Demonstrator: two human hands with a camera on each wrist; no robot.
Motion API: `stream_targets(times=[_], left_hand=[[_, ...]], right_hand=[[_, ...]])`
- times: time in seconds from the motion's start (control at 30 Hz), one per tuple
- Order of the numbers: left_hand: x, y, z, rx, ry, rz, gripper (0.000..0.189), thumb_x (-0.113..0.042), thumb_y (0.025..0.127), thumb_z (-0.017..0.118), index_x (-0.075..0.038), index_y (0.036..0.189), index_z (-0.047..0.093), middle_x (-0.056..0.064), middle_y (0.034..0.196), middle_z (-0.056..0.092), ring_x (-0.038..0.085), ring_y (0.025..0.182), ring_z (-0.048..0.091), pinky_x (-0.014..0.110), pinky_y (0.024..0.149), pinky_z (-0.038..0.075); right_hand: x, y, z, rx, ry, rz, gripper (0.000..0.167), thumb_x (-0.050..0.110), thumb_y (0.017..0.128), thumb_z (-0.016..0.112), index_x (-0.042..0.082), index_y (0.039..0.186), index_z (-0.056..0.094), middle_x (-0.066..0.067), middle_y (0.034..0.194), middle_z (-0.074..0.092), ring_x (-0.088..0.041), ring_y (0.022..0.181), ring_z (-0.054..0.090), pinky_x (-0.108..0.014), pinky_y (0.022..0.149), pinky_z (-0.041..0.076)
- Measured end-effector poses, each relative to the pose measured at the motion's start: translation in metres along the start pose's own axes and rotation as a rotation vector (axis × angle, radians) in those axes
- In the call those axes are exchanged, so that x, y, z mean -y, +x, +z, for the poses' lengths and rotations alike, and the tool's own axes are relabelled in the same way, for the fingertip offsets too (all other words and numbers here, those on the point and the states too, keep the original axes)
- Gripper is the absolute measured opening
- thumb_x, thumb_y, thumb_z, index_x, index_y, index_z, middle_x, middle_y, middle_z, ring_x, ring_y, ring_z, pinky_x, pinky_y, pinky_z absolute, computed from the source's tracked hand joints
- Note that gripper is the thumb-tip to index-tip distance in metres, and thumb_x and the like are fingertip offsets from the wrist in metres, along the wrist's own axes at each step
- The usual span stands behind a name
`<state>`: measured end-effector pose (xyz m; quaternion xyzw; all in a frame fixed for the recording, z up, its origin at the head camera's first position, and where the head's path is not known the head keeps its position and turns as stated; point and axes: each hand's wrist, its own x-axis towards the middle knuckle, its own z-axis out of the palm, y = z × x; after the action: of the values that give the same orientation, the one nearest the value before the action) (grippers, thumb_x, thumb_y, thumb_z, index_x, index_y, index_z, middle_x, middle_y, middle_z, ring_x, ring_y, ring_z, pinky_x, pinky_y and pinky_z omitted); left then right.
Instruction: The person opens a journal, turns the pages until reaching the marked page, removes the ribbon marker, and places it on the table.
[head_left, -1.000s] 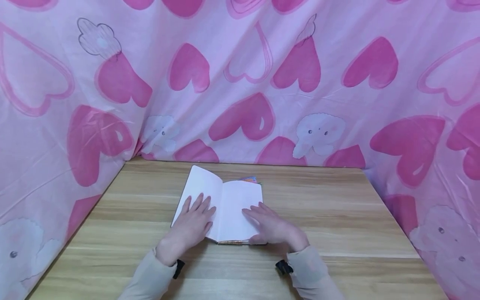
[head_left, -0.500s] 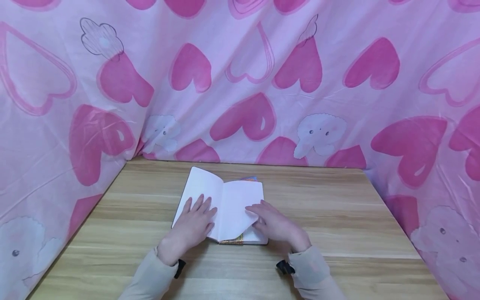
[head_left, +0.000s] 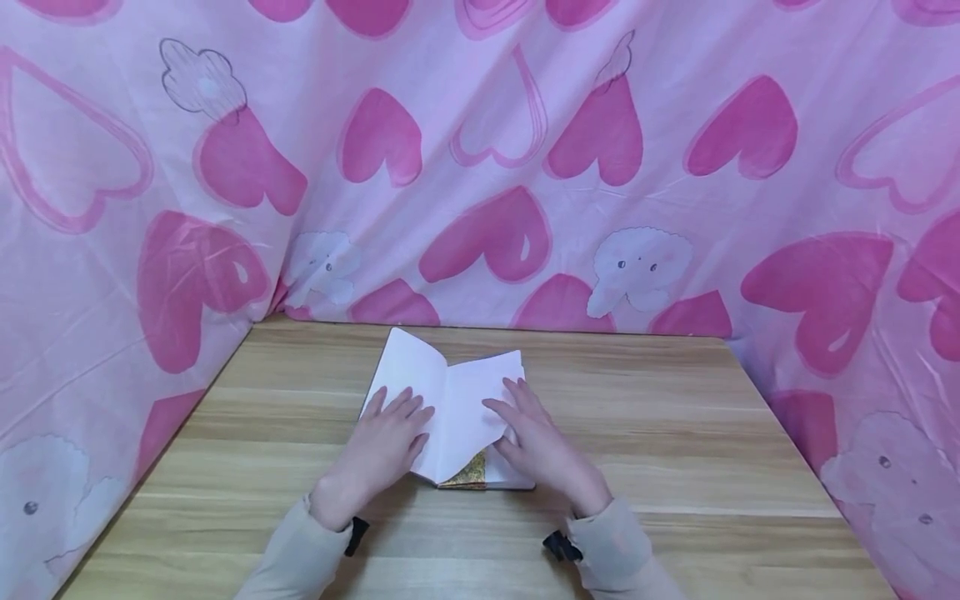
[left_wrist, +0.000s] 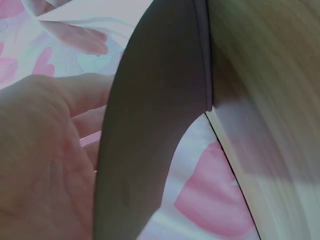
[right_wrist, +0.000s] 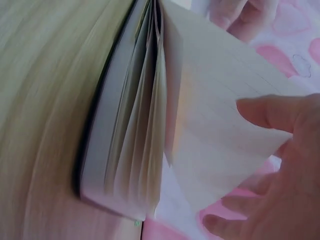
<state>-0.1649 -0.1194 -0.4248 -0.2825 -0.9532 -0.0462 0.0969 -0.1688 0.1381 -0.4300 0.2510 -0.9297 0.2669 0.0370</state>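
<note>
A notebook with blank white pages [head_left: 468, 396] lies open on the wooden table, its dark cover [left_wrist: 150, 100] tilted up off the wood at the left. My left hand [head_left: 386, 442] rests on the left page with its fingers spread and straight. On the other side, my right hand [head_left: 543, 446] holds the right page [right_wrist: 215, 110] lifted, thumb on the underside and fingers on top. Below that raised page shows a gold patterned piece [head_left: 468, 473]; whether it is a page or a loose card I cannot tell. Several more leaves [right_wrist: 140, 135] stand fanned beneath.
The wooden table [head_left: 675, 433] spreads around the notebook. Pink cloth [head_left: 487, 125] printed with hearts hangs behind it and along both sides. A black strap piece [head_left: 562, 546] is at my right cuff, another [head_left: 356, 536] at my left.
The right page has come up from lying flat, its lower corner lifting and uncovering more of the gold piece. The left page and cover have tilted up a little. Coloured edges at the top are hidden.
</note>
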Motion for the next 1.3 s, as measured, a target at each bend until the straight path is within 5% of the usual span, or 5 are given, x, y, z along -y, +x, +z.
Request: stream_targets(times=[0.13, 0.27, 0.6, 0.87, 1.3], left_hand=[[0.006, 0.000, -0.002, -0.116, 0.028, 0.019, 0.036, -0.019, 0.086, 0.074, -0.008, 0.119, 0.067, 0.014, 0.125, 0.063, 0.035, 0.125, 0.052, 0.061, 0.107, 0.030], [0.010, -0.003, -0.004, -0.150, 0.030, -0.006, 0.037, -0.019, 0.084, 0.076, -0.007, 0.118, 0.068, 0.016, 0.126, 0.062, 0.038, 0.125, 0.051, 0.061, 0.104, 0.034], [0.019, -0.001, -0.008, -0.276, 0.000, -0.068, 0.035, -0.016, 0.084, 0.074, 0.000, 0.114, 0.067, 0.026, 0.132, 0.056, 0.040, 0.129, 0.047, 0.057, 0.099, 0.043], [0.025, 0.001, -0.011, -0.364, -0.040, -0.046, 0.025, -0.011, 0.085, 0.073, 0.003, 0.105, 0.068, 0.025, 0.122, 0.062, 0.040, 0.117, 0.058, 0.053, 0.091, 0.050], [0.026, 0.004, -0.020, -0.403, -0.134, -0.062, 0.023, -0.010, 0.088, 0.070, 0.002, 0.107, 0.072, 0.019, 0.113, 0.068, 0.036, 0.107, 0.064, 0.051, 0.083, 0.054]], right_hand=[[0.004, 0.002, 0.002, -0.078, 0.065, 0.010, 0.051, 0.006, 0.087, 0.067, 0.013, 0.136, 0.055, -0.023, 0.156, 0.022, -0.040, 0.145, 0.016, -0.058, 0.110, 0.027], [0.009, 0.002, 0.008, -0.095, 0.206, 0.050, 0.063, 0.016, 0.089, 0.070, 0.013, 0.146, 0.044, -0.022, 0.159, 0.013, -0.041, 0.142, 0.025, -0.057, 0.104, 0.037], [0.033, 0.016, 0.025, -0.174, 0.730, 0.130, 0.095, 0.005, 0.088, 0.071, 0.016, 0.158, 0.006, -0.013, 0.161, 0.008, -0.040, 0.134, 0.038, -0.052, 0.104, 0.039], [0.054, 0.025, 0.032, -0.105, 0.717, 0.175, 0.084, 0.011, 0.091, 0.068, 0.017, 0.157, 0.016, -0.006, 0.159, 0.023, -0.032, 0.136, 0.039, -0.048, 0.104, 0.041], [0.071, 0.031, 0.046, 0.005, 0.635, 0.212, 0.062, 0.025, 0.095, 0.064, 0.012, 0.149, 0.037, -0.005, 0.154, 0.033, -0.021, 0.136, 0.037, -0.046, 0.107, 0.038]])
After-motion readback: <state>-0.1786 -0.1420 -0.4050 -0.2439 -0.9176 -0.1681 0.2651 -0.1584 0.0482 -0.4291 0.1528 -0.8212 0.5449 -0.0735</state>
